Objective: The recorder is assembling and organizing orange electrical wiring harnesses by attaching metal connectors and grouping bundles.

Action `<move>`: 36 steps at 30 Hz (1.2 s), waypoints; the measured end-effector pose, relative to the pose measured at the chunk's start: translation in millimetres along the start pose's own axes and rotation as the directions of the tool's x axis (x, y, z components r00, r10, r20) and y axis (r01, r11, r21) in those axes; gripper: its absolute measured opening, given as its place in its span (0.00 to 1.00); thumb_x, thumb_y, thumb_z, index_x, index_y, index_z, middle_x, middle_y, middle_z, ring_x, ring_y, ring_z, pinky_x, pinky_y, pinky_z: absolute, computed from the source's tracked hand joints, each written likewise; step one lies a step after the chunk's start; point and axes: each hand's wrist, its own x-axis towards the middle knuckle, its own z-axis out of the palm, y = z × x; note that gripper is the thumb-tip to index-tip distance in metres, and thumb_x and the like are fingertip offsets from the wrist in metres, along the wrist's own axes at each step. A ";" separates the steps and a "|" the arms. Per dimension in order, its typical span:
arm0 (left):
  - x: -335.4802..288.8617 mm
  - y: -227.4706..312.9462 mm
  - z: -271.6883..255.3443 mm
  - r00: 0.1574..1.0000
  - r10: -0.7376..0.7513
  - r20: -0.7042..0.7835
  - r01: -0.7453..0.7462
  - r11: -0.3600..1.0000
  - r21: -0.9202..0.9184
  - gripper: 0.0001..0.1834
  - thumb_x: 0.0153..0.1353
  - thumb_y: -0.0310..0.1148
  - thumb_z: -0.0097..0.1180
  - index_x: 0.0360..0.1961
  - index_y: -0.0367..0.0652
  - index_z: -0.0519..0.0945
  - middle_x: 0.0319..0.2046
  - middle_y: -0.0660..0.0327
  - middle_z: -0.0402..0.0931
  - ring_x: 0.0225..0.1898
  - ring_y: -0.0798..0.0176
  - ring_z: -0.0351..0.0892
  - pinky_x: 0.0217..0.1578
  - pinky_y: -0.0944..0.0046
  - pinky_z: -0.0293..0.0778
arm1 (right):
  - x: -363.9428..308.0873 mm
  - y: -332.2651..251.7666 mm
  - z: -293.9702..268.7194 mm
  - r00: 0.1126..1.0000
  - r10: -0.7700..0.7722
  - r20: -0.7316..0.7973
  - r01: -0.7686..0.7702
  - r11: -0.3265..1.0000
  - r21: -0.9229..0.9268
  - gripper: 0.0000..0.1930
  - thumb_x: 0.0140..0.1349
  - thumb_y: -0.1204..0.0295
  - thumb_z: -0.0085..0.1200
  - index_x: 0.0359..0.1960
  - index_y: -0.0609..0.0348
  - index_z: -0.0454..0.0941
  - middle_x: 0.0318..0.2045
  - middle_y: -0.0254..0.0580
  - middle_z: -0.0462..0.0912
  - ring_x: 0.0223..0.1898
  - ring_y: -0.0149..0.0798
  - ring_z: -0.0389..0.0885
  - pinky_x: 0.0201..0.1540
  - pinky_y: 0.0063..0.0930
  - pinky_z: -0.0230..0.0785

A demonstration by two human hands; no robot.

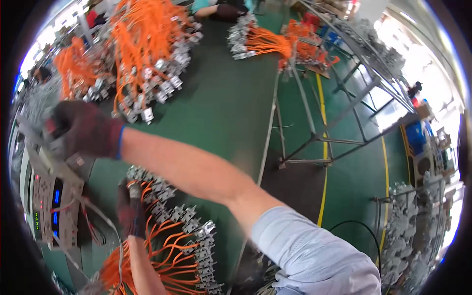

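Observation:
My right arm reaches across to the far left, and my gloved right hand (87, 129) is closed beside a pale grey upright part above the instrument. What its fingers hold is blurred and hidden. Lower down, my gloved left hand (131, 210) closes round the metal connector (134, 190) of an orange cable. Around it several orange cables (172, 241) lie fanned out on the green tabletop (216, 137). Their silver connectors (205, 246) form a curved row along the right side. An electronic test instrument (55, 206) with blue and green displays stands left of my left hand.
Large heaps of orange cables (145, 44) lie at the far left. Another bundle (268, 42) is at the far end, near another person's arm (206, 11). A metal frame rack (344, 140) stands right of the table, over a floor with yellow lines. A grey lead (110, 223) hangs by the instrument.

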 end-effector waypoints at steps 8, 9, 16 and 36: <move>4.5 -13.9 5.8 0.977 0.188 0.097 -0.209 0.931 0.299 0.28 0.77 0.46 0.55 0.70 0.40 0.75 0.60 0.47 0.83 0.60 0.51 0.84 0.58 0.53 0.79 | -98.5 61.3 -93.7 0.811 0.585 0.012 -0.579 0.800 0.158 0.16 0.57 0.74 0.72 0.44 0.52 0.79 0.35 0.31 0.82 0.35 0.30 0.85 0.38 0.30 0.82; 2.8 -12.5 1.6 0.984 0.159 0.078 -0.175 0.933 0.315 0.29 0.77 0.47 0.55 0.70 0.40 0.75 0.61 0.46 0.82 0.62 0.49 0.83 0.61 0.53 0.77 | -103.0 54.3 -88.5 0.764 0.645 -0.006 -0.636 0.756 0.153 0.15 0.59 0.74 0.73 0.46 0.53 0.81 0.37 0.30 0.83 0.37 0.31 0.86 0.39 0.32 0.84; -4.0 -11.2 -6.9 0.995 0.088 0.056 -0.103 0.911 0.398 0.30 0.77 0.51 0.54 0.71 0.44 0.76 0.65 0.45 0.80 0.66 0.40 0.78 0.67 0.50 0.71 | -108.3 97.1 -76.8 0.726 0.687 -0.035 -0.677 0.722 0.139 0.19 0.62 0.78 0.72 0.52 0.58 0.80 0.44 0.38 0.87 0.42 0.40 0.91 0.47 0.39 0.88; -2.3 -15.7 -2.3 0.991 0.122 0.053 -0.133 0.905 0.404 0.29 0.76 0.51 0.55 0.70 0.45 0.76 0.64 0.44 0.80 0.65 0.39 0.79 0.66 0.48 0.73 | -104.3 117.3 -85.9 0.612 0.790 0.017 -0.783 0.603 0.155 0.16 0.63 0.75 0.73 0.49 0.56 0.80 0.38 0.37 0.86 0.37 0.38 0.90 0.40 0.38 0.87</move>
